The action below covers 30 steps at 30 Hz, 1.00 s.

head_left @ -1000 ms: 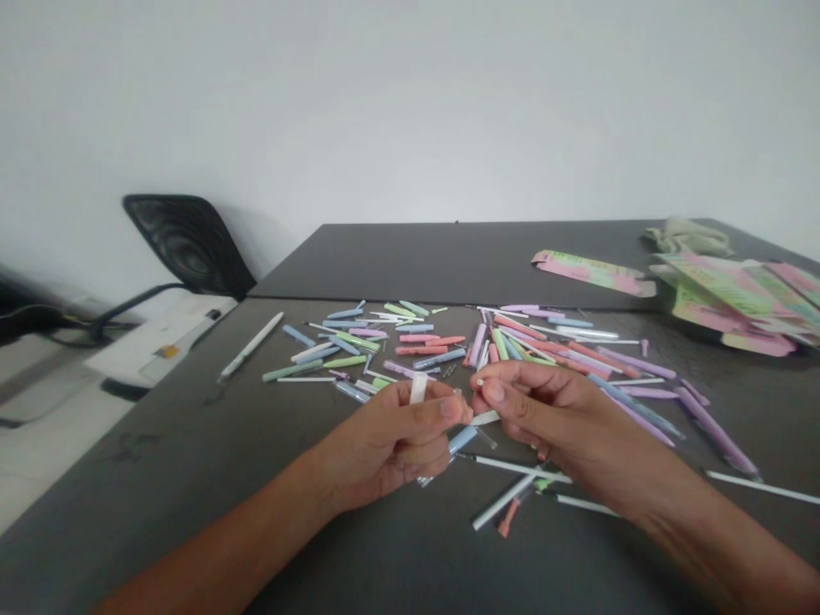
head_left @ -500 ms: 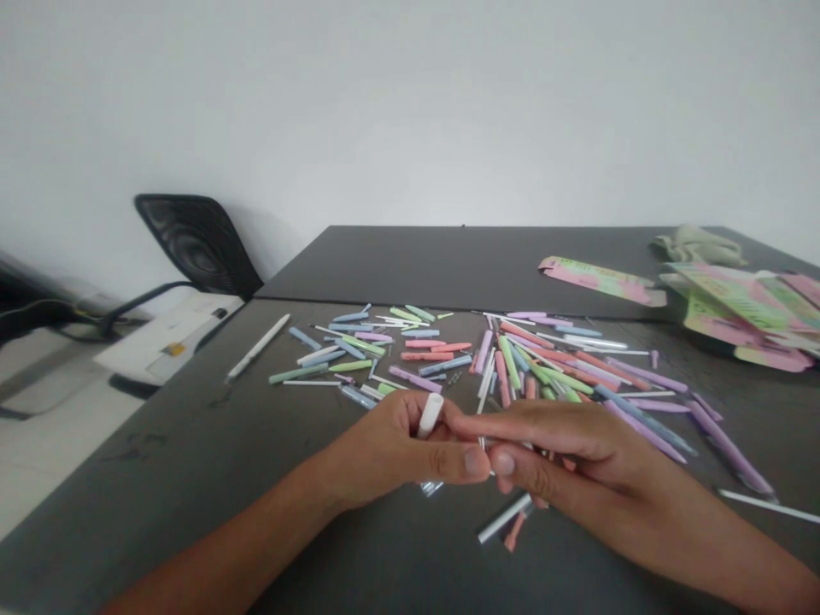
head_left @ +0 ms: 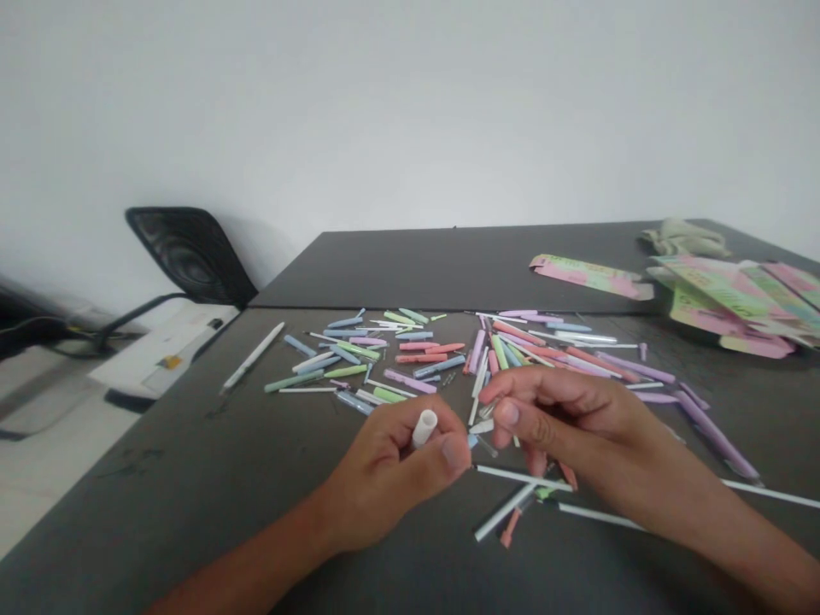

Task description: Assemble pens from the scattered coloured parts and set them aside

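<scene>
My left hand [head_left: 401, 470] is closed around a white hollow pen barrel [head_left: 424, 429], its open end pointing up between thumb and forefinger. To its right, apart from it, hovers my right hand [head_left: 557, 423]. Its thumb and fingertips are drawn close together, and anything small between them is not discernible. Beneath the right hand lie white pen refills [head_left: 524, 478], a white tube [head_left: 506, 511] and an orange pen clip piece [head_left: 510, 528].
Loose pastel pen parts spread across the dark table [head_left: 179, 512], including a purple barrel [head_left: 717, 431] at right. A white pen [head_left: 254, 357] lies at left. Pink-green packaging [head_left: 736, 299] and a grey cloth [head_left: 684, 237] sit back right. A black chair [head_left: 192, 256] stands left.
My hands, touching before, have moved apart. The left hand has lowered slightly and the barrel's hollow end now faces me. More parts show between the hands.
</scene>
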Each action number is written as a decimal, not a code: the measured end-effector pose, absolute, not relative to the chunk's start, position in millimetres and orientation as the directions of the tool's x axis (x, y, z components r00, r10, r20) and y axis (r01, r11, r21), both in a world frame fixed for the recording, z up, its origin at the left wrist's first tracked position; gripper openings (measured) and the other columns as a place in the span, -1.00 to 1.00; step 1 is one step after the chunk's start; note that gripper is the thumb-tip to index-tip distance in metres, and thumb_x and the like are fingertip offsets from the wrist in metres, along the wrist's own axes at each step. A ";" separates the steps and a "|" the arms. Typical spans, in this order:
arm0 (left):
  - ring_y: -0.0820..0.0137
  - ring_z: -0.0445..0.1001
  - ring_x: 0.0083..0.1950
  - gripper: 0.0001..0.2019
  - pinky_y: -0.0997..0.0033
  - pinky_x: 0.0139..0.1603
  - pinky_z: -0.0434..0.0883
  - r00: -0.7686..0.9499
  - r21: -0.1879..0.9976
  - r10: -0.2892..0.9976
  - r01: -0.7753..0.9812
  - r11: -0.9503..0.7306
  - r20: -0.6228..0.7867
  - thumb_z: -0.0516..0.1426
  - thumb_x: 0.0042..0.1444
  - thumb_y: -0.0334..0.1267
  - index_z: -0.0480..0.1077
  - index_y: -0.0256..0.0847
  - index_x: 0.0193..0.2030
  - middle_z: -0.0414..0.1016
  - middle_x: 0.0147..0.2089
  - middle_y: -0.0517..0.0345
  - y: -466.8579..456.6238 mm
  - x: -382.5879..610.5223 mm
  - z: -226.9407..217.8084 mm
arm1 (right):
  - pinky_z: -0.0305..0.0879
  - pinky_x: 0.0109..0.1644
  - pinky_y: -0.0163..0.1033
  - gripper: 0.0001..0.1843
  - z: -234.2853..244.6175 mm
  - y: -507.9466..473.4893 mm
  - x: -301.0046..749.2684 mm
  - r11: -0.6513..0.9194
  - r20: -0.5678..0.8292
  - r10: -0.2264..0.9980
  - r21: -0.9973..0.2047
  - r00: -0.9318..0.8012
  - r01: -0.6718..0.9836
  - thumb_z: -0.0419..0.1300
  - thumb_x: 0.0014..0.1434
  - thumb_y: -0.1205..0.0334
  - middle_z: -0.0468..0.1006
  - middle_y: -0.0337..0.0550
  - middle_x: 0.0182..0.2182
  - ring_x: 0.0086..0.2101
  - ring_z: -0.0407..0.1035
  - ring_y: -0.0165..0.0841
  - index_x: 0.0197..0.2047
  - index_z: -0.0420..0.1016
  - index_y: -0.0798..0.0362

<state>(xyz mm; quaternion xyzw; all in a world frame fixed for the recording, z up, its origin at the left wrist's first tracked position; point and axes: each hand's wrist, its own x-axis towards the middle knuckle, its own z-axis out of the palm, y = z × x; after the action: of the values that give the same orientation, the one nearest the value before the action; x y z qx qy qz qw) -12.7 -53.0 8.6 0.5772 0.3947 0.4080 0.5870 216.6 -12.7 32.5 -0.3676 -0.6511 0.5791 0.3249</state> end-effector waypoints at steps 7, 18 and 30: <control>0.34 0.22 -0.43 -0.39 0.27 -0.31 0.14 0.345 0.968 0.921 0.103 -0.228 0.180 0.01 0.38 0.37 0.48 -0.13 -0.34 0.26 -0.49 0.20 -64.2 -18.2 5.2 | 0.33 -0.47 -0.53 -0.67 34.9 -18.1 206.9 -0.181 -0.128 0.827 -0.983 -0.547 -0.044 0.43 0.28 -0.12 0.64 -0.25 -0.42 -0.52 0.33 -0.58 -0.24 0.74 -0.02; 0.32 0.29 -0.44 -0.54 0.23 -0.30 0.27 0.383 0.892 0.843 0.093 -0.442 0.378 0.06 0.41 0.19 0.42 -0.14 -0.33 0.37 -0.44 0.10 -61.4 -14.9 0.2 | 0.46 -0.46 -0.50 -0.78 37.3 -27.5 207.4 -0.256 -0.179 0.748 -0.966 -0.639 -0.028 0.48 0.23 -0.06 0.69 -0.23 -0.42 -0.53 0.40 -0.53 -0.15 0.84 -0.15; 0.48 0.31 -0.44 -0.49 0.37 -0.34 0.36 0.233 0.633 0.671 0.222 -0.741 0.704 -0.23 0.60 0.04 0.21 -0.15 -0.34 0.28 -0.46 0.29 -78.8 -4.2 5.8 | 0.41 -0.53 -0.62 -0.83 31.1 -26.2 206.9 -0.171 -0.113 0.819 -0.984 -0.562 -0.052 0.54 0.17 0.05 0.74 -0.23 -0.49 -0.52 0.51 -0.50 -0.13 0.84 -0.34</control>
<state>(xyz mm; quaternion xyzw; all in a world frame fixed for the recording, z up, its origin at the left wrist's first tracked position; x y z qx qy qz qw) -4.2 -78.8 5.8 0.7578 0.2948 0.5444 0.2061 206.9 -26.2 31.1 -0.3431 -0.5595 0.6841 0.3183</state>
